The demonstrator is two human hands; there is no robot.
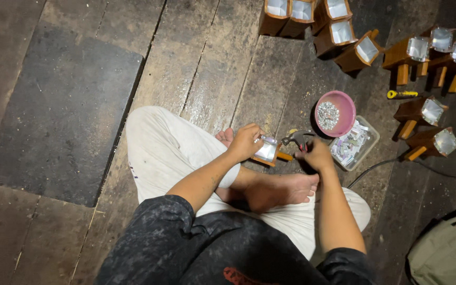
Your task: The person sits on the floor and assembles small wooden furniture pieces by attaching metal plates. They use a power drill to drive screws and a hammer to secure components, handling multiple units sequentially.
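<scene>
Head view, left hand (245, 141): fingers closed over the top of a small wooden block with a shiny metal face (268, 150), pinning it on the plank floor (212, 63) just beyond the crossed feet.
Right hand (316, 154): fingers wrapped tight round a hammer (297, 138), head poised just right of the block.
Nearby: pink bowl of small metal bits (335, 113) and clear tray (355, 145) to the right; finished blocks (339, 31) far off.
Doing it well: short, light taps seem wise; keep the steadying fingertips clear of the strike, and the block flat.
</scene>
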